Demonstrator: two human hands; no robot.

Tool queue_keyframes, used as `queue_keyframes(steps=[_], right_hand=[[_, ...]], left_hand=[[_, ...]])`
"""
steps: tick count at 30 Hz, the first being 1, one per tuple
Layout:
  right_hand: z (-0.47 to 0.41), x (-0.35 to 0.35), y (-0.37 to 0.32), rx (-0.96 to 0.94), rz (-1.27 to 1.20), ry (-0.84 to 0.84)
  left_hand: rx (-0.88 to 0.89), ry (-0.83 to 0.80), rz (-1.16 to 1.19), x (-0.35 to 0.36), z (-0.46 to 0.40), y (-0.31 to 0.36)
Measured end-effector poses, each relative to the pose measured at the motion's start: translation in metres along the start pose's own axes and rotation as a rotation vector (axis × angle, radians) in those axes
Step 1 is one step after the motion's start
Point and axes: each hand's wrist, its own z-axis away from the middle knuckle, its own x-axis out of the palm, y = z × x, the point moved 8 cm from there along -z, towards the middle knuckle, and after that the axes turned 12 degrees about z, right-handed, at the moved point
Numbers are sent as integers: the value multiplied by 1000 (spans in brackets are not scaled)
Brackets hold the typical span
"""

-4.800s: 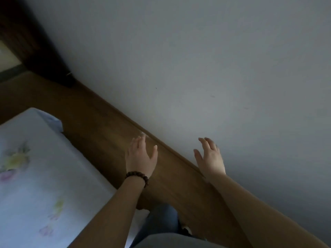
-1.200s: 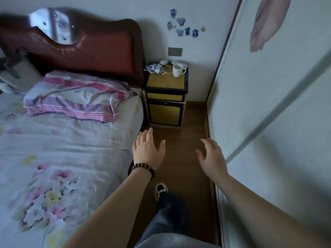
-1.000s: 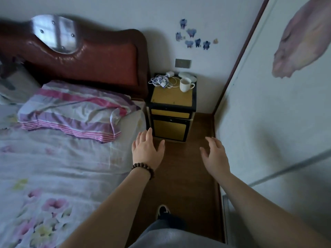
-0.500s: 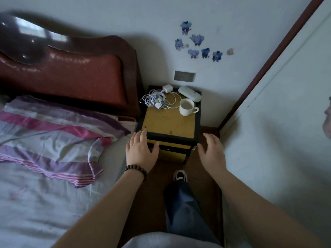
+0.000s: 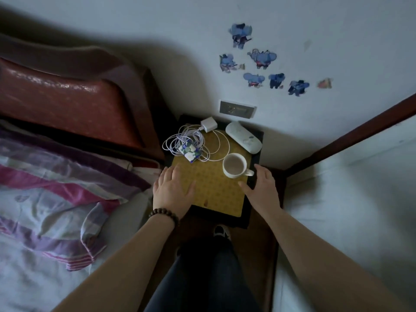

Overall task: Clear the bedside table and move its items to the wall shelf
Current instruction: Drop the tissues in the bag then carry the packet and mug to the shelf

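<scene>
On the yellow-topped bedside surface (image 5: 211, 190): one white mug (image 5: 235, 165), one white charger (image 5: 209, 124) with one looped cable (image 5: 186, 140), one small floral packet (image 5: 189, 151), one pale oval case (image 5: 243, 137). All four at the far half, near the wall. Left hand (image 5: 172, 191), beaded bracelet (image 5: 163, 215) at the wrist, flat over the near-left edge, grip spread, holding nothing. Right hand (image 5: 261, 188) palm-down just beside the mug handle, grip apart, empty. One striped pillow (image 5: 56, 188) on the bed.

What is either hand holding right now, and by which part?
Nothing is held. The left hand lies open over the yellow-topped bedside table; the right hand is open beside the white ceramic mug, with no grip on its handle.
</scene>
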Motion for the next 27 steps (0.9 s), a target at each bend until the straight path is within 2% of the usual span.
queue_keyframes(steps=[3, 5, 10, 19, 23, 27], right_hand=[[-28, 20, 9, 49, -32, -100], [-42, 31, 10, 42, -62, -109], [-71, 50, -5, -35, -15, -56], [-87, 69, -8, -37, 17, 80], [-87, 69, -8, -24, 15, 132], [-89, 66, -8, 4, 22, 144]], left_hand=[[-16, -7, 11, 13, -24, -9], [-20, -23, 0, 25, -40, -17], [-54, -65, -21, 57, -75, -36], [-31, -60, 6, 104, -141, -48], [-67, 2, 31, 117, -156, -54], [-32, 40, 18, 115, -158, -55]])
